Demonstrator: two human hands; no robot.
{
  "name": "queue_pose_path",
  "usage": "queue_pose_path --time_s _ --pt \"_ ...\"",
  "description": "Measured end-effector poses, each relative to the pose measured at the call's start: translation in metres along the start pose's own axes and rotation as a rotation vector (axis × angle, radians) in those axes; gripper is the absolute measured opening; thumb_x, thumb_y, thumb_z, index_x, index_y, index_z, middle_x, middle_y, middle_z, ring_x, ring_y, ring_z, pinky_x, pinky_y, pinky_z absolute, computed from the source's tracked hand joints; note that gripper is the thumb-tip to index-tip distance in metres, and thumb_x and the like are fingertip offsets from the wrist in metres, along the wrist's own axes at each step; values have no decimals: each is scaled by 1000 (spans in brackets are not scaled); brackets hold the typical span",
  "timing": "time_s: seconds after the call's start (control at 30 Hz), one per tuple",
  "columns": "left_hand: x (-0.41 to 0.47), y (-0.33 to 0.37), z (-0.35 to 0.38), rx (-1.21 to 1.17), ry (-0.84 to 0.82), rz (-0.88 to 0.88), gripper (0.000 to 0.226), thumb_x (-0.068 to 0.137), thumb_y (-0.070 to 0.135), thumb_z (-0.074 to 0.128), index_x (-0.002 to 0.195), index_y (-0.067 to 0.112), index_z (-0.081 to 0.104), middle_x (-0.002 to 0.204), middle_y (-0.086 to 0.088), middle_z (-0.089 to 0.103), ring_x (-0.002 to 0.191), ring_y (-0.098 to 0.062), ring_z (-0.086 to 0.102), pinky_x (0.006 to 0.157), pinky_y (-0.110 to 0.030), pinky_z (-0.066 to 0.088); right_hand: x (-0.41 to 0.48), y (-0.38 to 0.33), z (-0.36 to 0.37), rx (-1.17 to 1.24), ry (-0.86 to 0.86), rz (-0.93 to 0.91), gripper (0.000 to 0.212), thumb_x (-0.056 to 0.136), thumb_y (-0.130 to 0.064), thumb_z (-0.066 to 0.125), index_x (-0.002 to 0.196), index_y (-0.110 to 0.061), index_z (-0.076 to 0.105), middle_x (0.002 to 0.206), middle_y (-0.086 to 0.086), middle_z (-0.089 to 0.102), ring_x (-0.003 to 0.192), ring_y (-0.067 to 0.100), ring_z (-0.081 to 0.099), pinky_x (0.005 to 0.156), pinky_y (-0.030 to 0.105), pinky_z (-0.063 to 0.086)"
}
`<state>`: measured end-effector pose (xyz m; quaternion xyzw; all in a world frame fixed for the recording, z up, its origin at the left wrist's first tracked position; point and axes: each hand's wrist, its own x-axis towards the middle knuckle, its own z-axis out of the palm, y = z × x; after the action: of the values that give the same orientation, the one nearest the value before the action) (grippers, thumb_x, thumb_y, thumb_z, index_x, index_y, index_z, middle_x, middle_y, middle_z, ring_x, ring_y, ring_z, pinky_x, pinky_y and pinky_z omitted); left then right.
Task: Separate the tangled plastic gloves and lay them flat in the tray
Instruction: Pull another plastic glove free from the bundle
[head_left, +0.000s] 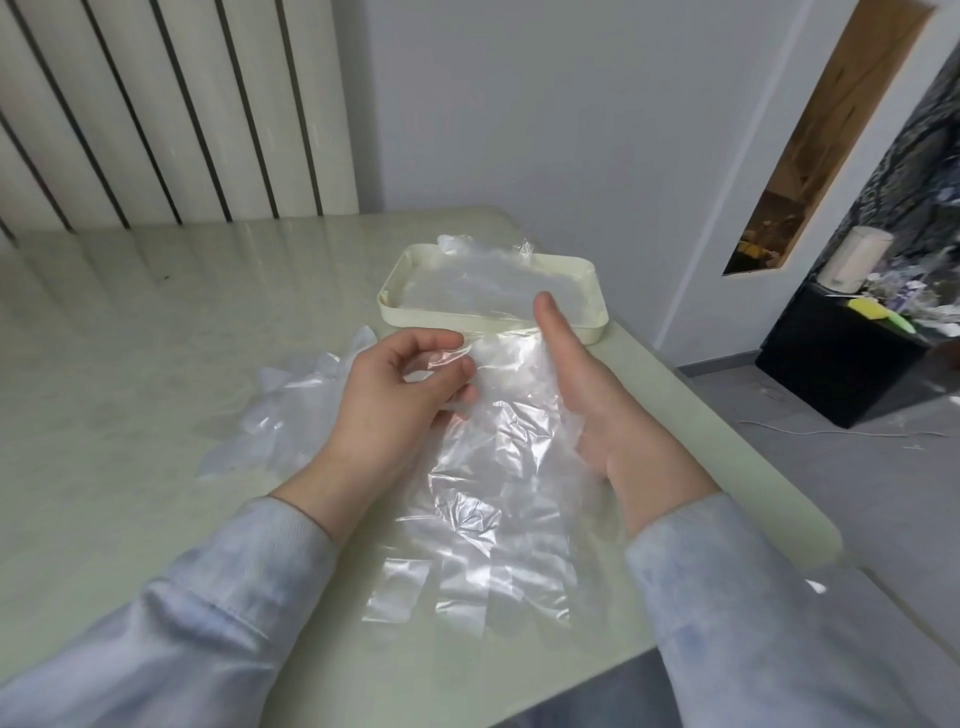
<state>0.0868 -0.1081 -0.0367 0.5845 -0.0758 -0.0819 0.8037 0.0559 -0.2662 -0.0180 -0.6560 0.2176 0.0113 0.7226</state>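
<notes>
The pale green table (156, 338) carries every item of the task. Nearest us, one clear plastic glove (498, 467) is spread between the two hands, its finger sections pointing toward us and its cuff end reaching the near rim of the tray. We cannot tell whether its lower part rests on the table or hangs just above it.

The left hand (395, 400) has its fingers curled, and thumb and forefinger are closed together on the glove's upper left edge, pinching the film. The right hand (597, 410) stands on edge against the glove's right side, its thumb straight and pointing toward the tray. Its other fingers lie behind the palm and the film, so we cannot tell whether they are spread or curled. Both wrists emerge from light blue sleeves (234, 597).

The cream tray (597, 312) sits beyond the hands, near the table's right edge, with a flattened glove (483, 275) inside, its tips spilling over the far rim. A heap of crumpled gloves (291, 405) lies on the table just left of the left hand.

On the floor to the right, a black cabinet (841, 364) supports a white cylinder (857, 260).
</notes>
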Motion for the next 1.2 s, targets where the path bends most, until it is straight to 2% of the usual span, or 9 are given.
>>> queue_pose_path --time_s 0.1,0.2,0.3,0.47,0.63,0.7,0.9,1.03,1.2 --pt "-1 0 1 75 10 46 19 87 3 77 101 15 72 82 0 71 67 -21 67 72 -36 55 -6 4 -4 -169 -138 -92 47 73 -52 84 108 -22 77 102 1 79 99 21 75 98 43 56" --pt "0 3 -1 168 -1 83 22 87 6 77 103 20 71 83 -9 72 71 -23 70 61 -29 53 -3 11 -9 -55 -201 -150 35 79 -16 84 112 -8 76 108 19 76 103 35 74 100 54 54" --pt "0 7 -5 255 -15 85 25 89 6 75 109 20 70 83 -9 73 73 -20 73 61 -27 56 4 12 -9 -81 -82 -131 37 71 -18 86 105 -6 77 105 21 76 100 38 74 99 57 54" --pt "5 15 -21 262 68 87 22 91 5 72 109 17 69 81 -7 69 71 -15 71 71 -30 62 8 11 -11 -156 1 -99 11 85 -12 79 93 -7 74 74 6 70 68 20 67 70 30 52" --pt "10 24 -38 435 90 87 17 92 10 71 103 23 70 84 -4 72 75 -10 73 73 -31 59 9 11 -9 -90 15 -60 21 83 -11 79 101 -4 70 72 5 67 70 22 65 73 34 51" --pt "15 29 -49 740 90 171 16 90 16 70 101 28 72 82 6 75 77 -9 72 75 -25 54 9 12 -9 -75 22 -51 35 78 -13 80 109 -1 69 85 10 68 83 27 66 83 40 51" --pt "14 56 -84 1473 -412 163 29 84 19 75 113 17 74 120 6 63 112 -12 58 93 -27 44 11 12 -9 -90 58 -71 21 86 -10 75 105 -4 69 85 9 66 82 25 63 78 36 47" --pt "11 50 -80 1525 -604 160 40 74 40 68 104 13 71 115 0 64 108 -13 55 99 -29 39 11 11 -9 -64 82 -90 6 89 -6 73 89 -9 68 66 -1 64 65 17 61 65 28 46" --pt "19 44 -86 1414 -402 166 12 82 29 79 93 29 80 106 23 74 101 2 66 99 -20 46 7 9 -8 -40 100 -94 10 89 -4 71 83 -10 66 63 0 64 60 15 60 58 24 47"
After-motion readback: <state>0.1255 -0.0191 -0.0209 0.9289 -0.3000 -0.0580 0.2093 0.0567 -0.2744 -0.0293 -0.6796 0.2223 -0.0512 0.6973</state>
